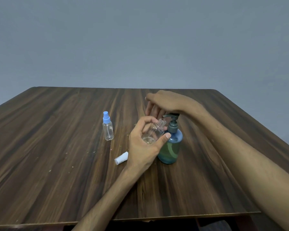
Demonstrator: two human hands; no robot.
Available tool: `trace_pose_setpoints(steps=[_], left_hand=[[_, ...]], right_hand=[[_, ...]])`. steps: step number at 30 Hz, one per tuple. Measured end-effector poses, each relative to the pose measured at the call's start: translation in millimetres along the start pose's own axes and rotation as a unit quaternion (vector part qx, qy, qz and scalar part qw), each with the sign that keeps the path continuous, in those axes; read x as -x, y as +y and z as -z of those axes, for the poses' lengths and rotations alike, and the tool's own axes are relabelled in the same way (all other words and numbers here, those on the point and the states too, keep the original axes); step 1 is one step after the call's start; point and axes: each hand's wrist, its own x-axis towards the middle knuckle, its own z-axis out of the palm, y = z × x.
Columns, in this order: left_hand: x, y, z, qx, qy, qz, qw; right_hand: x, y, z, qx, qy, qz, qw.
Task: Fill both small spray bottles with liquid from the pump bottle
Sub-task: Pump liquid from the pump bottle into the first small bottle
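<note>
Gripped in the left hand point(143, 144) was an uncapped small spray bottle point(154, 132), fingers and thumb curled round its clear body, its threaded neck tilted up under the spout of the pump bottle point(170, 144). That pump bottle stood at about three o'clock from the table's point(57, 147) middle, just behind and touching the left thumb. On its pump head the right hand point(165, 102) was pressed, palm down, fingers relaxed and roughly straight — nothing was clasped by it.

A little liquid seemed to lie at the bottom of the held bottle, though through clear plastic and fingers this could not be told for sure. By that showing the first fill was judged barely begun. At nine o'clock from the pump bottle, well apart, the second spray bottle point(108, 127) stood upright with its blue sprayer on and looked empty — it was yet to be opened and filled. A white cap point(121, 158) lay on its side at seven o'clock, near the left wrist; recapping also remained.
</note>
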Motion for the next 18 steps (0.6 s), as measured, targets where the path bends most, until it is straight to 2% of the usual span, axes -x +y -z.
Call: trace_pose_setpoints(steps=[6, 11, 16, 18], left_hand=[[-1.1, 0.2, 1.6, -0.015, -0.001, -0.007, 1.000], [0.6, -0.2, 1.4, -0.012, 0.002, -0.009, 1.000], [-1.0, 1.3, 0.2, -0.016, 0.009, -0.013, 1.000], [-0.8, 0.1, 0.2, -0.015, 0.009, -0.009, 1.000]], right_hand=[[-2.6, 8.0, -17.4, 0.052, -0.012, -0.015, 0.998], [0.0, 6.2, -12.2, 0.064, 0.033, -0.020, 0.997], [-4.2, 11.4, -17.9, 0.112, 0.023, -0.015, 0.993], [-3.6, 8.5, -15.2, 0.119, 0.061, -0.019, 0.991]])
